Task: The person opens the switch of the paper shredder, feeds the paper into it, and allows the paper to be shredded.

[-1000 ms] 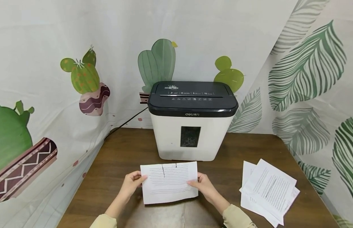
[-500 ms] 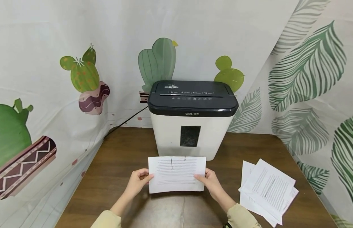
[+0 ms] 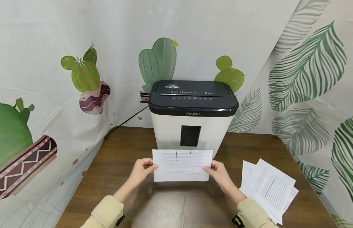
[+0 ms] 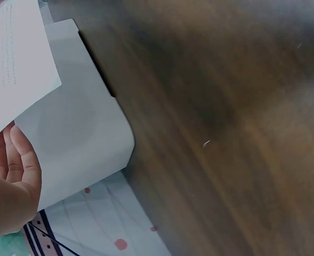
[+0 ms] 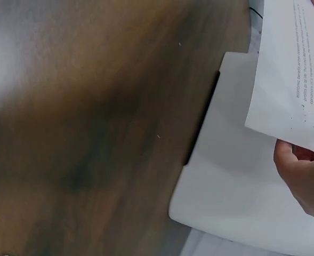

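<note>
A printed sheet of paper [image 3: 182,172] with two dark marks near its upper edge is held up in front of the paper shredder [image 3: 168,133]. My left hand [image 3: 140,171] pinches its left edge, thumb on the near face and fingers behind. At the opposite edge my right hand [image 3: 219,172] pinches it the same way. The sheet covers the lower front of the shredder, below the window. On the shredder's black top, the feed slot [image 3: 192,95] shows uncovered. In the left wrist view, the paper [image 4: 23,64] hangs in front of the white shredder body [image 4: 82,122].
Several printed sheets [image 3: 269,186] lie overlapping on the right of the brown wooden table [image 3: 131,139]. A black cord [image 3: 126,122] runs left from behind the shredder. Behind stands a white curtain [image 3: 119,47] printed with cacti and leaves. Tiny scraps [image 4: 206,144] lie on the tabletop.
Both hands have moved the sheet forward and to the right, closer to the shredder, and its slight tilt has levelled out. The loose sheets and the shredder have stayed in place.
</note>
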Action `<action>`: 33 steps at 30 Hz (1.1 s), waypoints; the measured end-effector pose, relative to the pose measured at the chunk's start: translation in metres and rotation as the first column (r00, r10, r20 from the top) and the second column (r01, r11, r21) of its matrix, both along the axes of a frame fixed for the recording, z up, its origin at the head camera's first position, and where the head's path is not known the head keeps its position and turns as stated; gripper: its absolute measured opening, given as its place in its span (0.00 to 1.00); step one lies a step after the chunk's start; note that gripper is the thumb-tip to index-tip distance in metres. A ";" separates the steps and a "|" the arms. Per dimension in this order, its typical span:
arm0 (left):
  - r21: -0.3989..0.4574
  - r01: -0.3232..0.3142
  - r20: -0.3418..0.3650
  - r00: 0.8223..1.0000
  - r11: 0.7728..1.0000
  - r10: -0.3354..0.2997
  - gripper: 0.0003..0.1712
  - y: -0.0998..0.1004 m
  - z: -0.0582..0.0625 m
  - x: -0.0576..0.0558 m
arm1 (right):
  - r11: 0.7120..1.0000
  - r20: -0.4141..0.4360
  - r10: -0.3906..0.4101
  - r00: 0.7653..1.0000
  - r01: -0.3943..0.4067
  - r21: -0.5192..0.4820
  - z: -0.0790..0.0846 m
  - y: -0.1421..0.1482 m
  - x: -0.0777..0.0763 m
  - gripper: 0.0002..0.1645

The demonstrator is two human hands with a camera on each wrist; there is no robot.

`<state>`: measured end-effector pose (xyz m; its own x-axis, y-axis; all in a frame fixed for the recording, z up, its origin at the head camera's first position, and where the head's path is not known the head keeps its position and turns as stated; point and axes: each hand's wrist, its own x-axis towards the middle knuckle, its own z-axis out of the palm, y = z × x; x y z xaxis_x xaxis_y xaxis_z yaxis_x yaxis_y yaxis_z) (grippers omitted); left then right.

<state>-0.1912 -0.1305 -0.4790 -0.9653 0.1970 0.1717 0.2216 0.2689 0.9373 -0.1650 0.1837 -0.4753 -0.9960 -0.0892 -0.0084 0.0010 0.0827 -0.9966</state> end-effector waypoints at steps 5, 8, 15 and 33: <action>0.009 0.018 -0.032 0.999 1.000 -0.017 0.08 0.002 0.014 -0.004 | 0.998 -0.059 -0.045 0.997 0.047 0.029 0.010 0.003 -0.002 0.16; 0.005 0.030 -0.040 0.999 1.000 -0.030 0.08 0.003 0.023 -0.007 | 0.996 -0.118 -0.054 0.992 0.062 0.061 0.018 0.004 -0.003 0.15; -0.029 0.065 -0.049 0.997 0.997 -0.066 0.07 0.004 0.041 -0.014 | 0.994 -0.231 -0.028 0.972 0.052 0.101 0.038 0.011 -0.005 0.15; -0.100 0.089 -0.154 0.983 0.991 -0.103 0.06 0.011 0.098 -0.027 | 0.981 -0.327 -0.018 0.945 0.080 0.177 0.082 0.024 -0.012 0.14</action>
<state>-0.2185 -0.1192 -0.3811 -0.9030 0.3095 0.2979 0.3945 0.3229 0.8603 -0.1767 0.2081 -0.3928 -0.9507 -0.0681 0.3025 -0.3093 0.2737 -0.9107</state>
